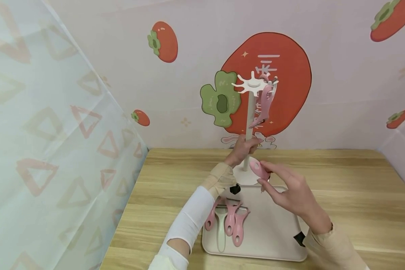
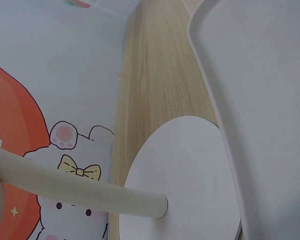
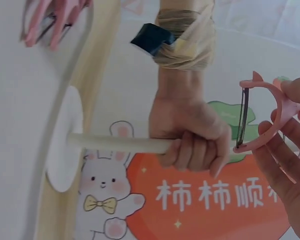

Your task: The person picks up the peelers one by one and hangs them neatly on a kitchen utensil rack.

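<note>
Head view: pink peeler is held up in front of the white stand's pole, above the far edge of the tray, pinched between thumb and fingers of the right hand, with the handle's hole end showing. Left hand is wrapped round the pole, fingers curled, apparently steadying it. Judgement: step in hand is loading a peeler onto the stand, job partly done; next move calls for lifting the handle hole to a free prong and threading it on, pole kept steady. Right-wrist view gives the peeler's shape: smooth pink curved yoke, thin dark metal blade bridging it, small pointed nub at one side. Stand is matte white, likely plastic or coated metal: slim round pole, flat disc base, star-like hook ring with upturned tips. At least one pink hanging peeler is on its right side; exact count there can't be told, they overlap. Pale, low-rimmed, round-cornered tray lies just in front of the base, with three pink spare peelers and one pale green peeler side by side at its left. Under it all, wood-grain table; behind, creased printed backdrop with persimmons.
</note>
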Tool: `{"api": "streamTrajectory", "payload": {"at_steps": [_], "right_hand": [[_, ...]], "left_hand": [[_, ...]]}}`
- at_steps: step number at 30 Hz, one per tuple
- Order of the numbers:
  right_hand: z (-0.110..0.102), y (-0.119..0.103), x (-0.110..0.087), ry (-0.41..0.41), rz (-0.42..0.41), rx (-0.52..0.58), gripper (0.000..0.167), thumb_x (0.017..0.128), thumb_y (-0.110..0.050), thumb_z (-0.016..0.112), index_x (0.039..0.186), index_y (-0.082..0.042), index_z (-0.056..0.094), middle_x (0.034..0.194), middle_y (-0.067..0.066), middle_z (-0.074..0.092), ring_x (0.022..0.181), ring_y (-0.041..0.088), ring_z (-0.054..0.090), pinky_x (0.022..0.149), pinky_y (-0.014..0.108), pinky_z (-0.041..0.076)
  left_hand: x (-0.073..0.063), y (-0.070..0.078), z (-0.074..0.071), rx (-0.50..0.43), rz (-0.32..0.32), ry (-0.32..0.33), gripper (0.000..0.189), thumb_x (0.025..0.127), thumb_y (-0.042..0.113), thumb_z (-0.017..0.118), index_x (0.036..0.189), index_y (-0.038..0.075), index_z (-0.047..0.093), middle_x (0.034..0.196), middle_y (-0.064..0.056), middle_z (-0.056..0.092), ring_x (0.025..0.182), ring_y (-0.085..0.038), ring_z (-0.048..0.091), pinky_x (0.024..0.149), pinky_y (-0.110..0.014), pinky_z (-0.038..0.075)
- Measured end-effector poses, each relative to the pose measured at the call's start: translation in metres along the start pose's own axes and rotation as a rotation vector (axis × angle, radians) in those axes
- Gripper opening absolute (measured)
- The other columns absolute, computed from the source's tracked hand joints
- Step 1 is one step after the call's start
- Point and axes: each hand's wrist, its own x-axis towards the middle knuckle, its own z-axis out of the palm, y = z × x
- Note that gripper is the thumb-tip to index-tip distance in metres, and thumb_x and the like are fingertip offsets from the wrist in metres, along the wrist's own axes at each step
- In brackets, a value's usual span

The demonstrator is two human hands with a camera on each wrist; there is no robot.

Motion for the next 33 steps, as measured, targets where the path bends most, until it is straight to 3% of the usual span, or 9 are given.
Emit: {"api": "streamTrajectory", "payload": {"at_steps": [5, 9, 13, 18, 25, 33], "right_hand": [[-0.002, -0.003, 0.018, 0.069, -0.001, -0.005, 0.053, 0.104, -0.041, 0.070, 0.128, 0.006, 0.072, 0.108, 0.015, 0.077, 0.089, 0.018, 0.070, 0.097, 0.011, 0.051], [-0.002, -0.005, 0.033, 0.146, -0.003, -0.017, 0.052, 0.102, -0.040, 0.071, 0.123, 0.007, 0.074, 0.104, 0.017, 0.078, 0.084, 0.020, 0.069, 0.093, 0.010, 0.052], [-0.002, -0.005, 0.047, 0.211, 0.016, -0.010, 0.051, 0.101, -0.040, 0.073, 0.121, 0.008, 0.075, 0.100, 0.018, 0.078, 0.083, 0.021, 0.070, 0.091, 0.012, 0.052], [-0.002, -0.005, 0.066, 0.276, 0.073, 0.016, 0.044, 0.092, -0.025, 0.080, 0.121, 0.007, 0.075, 0.100, 0.019, 0.078, 0.084, 0.022, 0.070, 0.091, 0.015, 0.054], [0.000, -0.008, 0.091, 0.381, 0.154, 0.045, 0.043, 0.079, -0.005, 0.084, 0.119, 0.008, 0.075, 0.102, 0.021, 0.078, 0.087, 0.012, 0.070, 0.087, 0.018, 0.055], [0.003, -0.009, 0.111, 0.434, 0.175, 0.077, 0.039, 0.081, -0.004, 0.085, 0.118, 0.005, 0.075, 0.099, 0.019, 0.078, 0.086, 0.008, 0.070, 0.082, 0.022, 0.055]], "left_hand": [[0.000, -0.001, -0.001, 0.014, -0.017, 0.016, 0.041, 0.100, 0.013, 0.058, 0.061, 0.006, 0.045, 0.052, 0.011, 0.035, 0.050, -0.008, 0.031, 0.049, -0.028, 0.025], [-0.001, -0.001, -0.001, -0.007, -0.062, 0.055, 0.034, 0.101, 0.008, 0.055, 0.067, 0.006, 0.054, 0.054, 0.011, 0.037, 0.051, -0.007, 0.033, 0.051, -0.027, 0.029], [-0.002, 0.000, 0.000, -0.040, -0.079, 0.067, 0.038, 0.101, 0.004, 0.050, 0.063, 0.009, 0.050, 0.051, 0.011, 0.035, 0.049, -0.005, 0.031, 0.050, -0.025, 0.027], [-0.001, -0.001, -0.001, -0.033, -0.046, 0.035, 0.043, 0.100, 0.012, 0.051, 0.058, 0.018, 0.042, 0.050, 0.013, 0.034, 0.048, -0.005, 0.029, 0.050, -0.026, 0.024], [0.001, 0.000, 0.000, -0.047, -0.018, 0.020, 0.043, 0.102, 0.011, 0.053, 0.060, 0.012, 0.043, 0.050, 0.011, 0.033, 0.047, -0.008, 0.028, 0.050, -0.027, 0.023], [0.001, 0.002, 0.002, -0.089, -0.087, 0.060, 0.046, 0.103, 0.007, 0.048, 0.059, 0.018, 0.045, 0.052, 0.011, 0.034, 0.048, -0.005, 0.029, 0.050, -0.025, 0.024]]}}
